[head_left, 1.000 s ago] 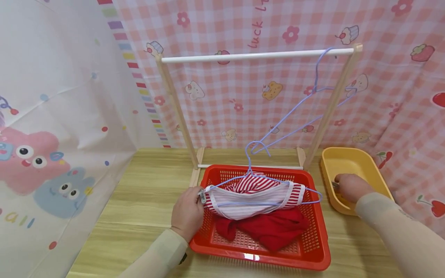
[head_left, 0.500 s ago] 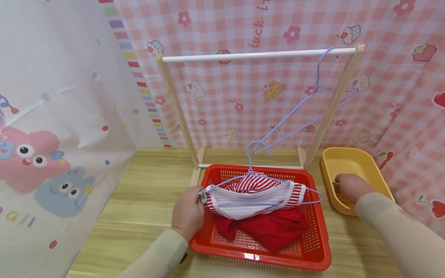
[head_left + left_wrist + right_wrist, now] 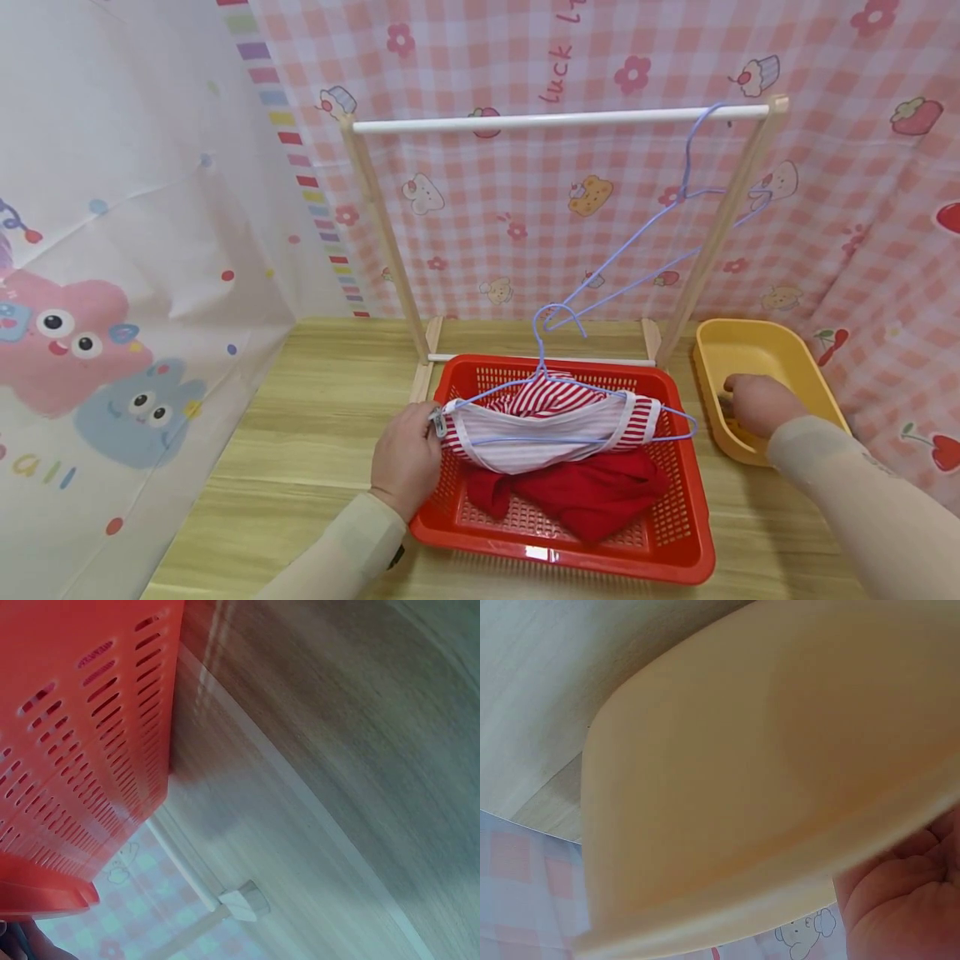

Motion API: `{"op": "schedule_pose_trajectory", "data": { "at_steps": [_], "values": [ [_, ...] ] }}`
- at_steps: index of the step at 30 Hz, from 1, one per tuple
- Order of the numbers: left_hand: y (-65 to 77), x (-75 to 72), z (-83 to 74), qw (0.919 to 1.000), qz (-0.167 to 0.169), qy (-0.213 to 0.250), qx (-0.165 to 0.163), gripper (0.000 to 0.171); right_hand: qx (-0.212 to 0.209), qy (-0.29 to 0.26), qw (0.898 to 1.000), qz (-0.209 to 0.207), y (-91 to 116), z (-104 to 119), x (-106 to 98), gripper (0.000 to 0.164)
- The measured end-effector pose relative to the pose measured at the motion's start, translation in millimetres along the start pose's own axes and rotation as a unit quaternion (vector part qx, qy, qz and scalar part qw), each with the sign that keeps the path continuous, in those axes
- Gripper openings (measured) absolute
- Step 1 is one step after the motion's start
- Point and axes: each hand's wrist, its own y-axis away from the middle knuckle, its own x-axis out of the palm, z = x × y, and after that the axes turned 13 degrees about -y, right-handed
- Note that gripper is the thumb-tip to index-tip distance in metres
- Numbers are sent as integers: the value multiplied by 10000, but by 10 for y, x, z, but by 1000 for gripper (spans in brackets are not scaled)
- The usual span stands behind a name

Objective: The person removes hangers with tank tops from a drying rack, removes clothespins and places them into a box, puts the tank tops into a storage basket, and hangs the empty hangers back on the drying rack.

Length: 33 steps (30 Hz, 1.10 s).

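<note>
In the head view my left hand (image 3: 407, 458) pinches a small silvery clip (image 3: 438, 422) at the left shoulder of a red-and-white striped garment (image 3: 547, 429). That garment hangs on a lilac wire hanger (image 3: 540, 346), lying over a red plastic basket (image 3: 561, 563). A plain red cloth (image 3: 585, 496) lies inside the basket. At the right, my right hand (image 3: 765, 406) reaches into a yellow bin (image 3: 783, 346), a small greyish clip-like piece (image 3: 725, 406) at its fingertips; most of its fingers are hidden. The right wrist view shows that palm (image 3: 907, 907) beyond the bin's rim.
Behind the basket stands a wooden rack (image 3: 382, 233) with a white top bar (image 3: 555, 122). Another lilac hanger (image 3: 637, 229) hangs tilted at the bar's right end. Patterned cloth (image 3: 487, 242) covers the wall behind the wooden tabletop (image 3: 300, 433).
Both hands, the garment and the basket stay in place. The greyish piece at the right fingertips shows slightly differently; the head view shifts a few pixels.
</note>
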Motion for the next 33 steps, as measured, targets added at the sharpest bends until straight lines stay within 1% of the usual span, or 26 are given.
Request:
{"op": "schedule_pose_trajectory", "data": {
  "at_steps": [6, 13, 17, 22, 26, 27, 29, 33],
  "values": [
    [6, -12, -17, 10000, 44, 2, -54, 15, 179, -107, 9997, -123, 31, 37, -76, 28],
    [0, -8, -16, 10000, 11, -9, -20, 14, 190, -109, 9997, -65, 118, 215, -199, 30],
    [1, -14, -21, 10000, 40, -18, -37, 15, 154, -212, 9994, -233, 168, 338, -244, 32],
    [1, -28, -30, 9999, 95, -13, -96, 16, 28, -434, 9972, -604, 213, 590, -300, 32],
    [5, -31, -25, 9999, 73, -16, -113, 15, 22, -780, 9922, -975, 261, 874, -319, 33],
    [5, -30, -23, 9999, 66, -26, -120, 15, -33, -830, 9903, -1113, 275, 946, -318, 32],
    [8, -30, -22, 9999, 68, -34, -127, 15, -214, -925, 9860, -1373, 304, 1103, -318, 30],
    [14, -34, -24, 9998, 103, -37, -168, 15, -876, -1050, 9718, -1920, 345, 1389, -288, 21]
  ]
}}
